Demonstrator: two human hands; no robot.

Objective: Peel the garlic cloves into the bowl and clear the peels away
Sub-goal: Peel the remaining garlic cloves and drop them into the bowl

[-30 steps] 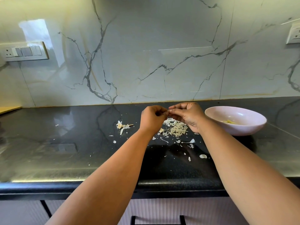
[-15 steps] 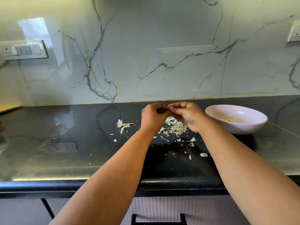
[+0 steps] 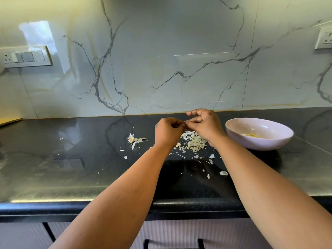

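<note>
Above the bench's [image 3: 71,177] peel heap [image 3: 195,143], my left hand [image 3: 168,131] and right hand [image 3: 204,125] pinch an unseen clove; few cloves [image 3: 252,134] lie in the bowl [image 3: 239,135], peels uncleared.

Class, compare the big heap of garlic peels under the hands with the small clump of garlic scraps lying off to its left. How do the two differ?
The big heap of peels is broad, made of many thin flakes; the small clump is compact, with a short stalk sticking out to one side. The heap lies partly hidden beneath the left hand and right hand; the clump lies fully exposed. The heap is near the bowl; the clump is farther away. Both are pale and rest on the dark counter.
</note>
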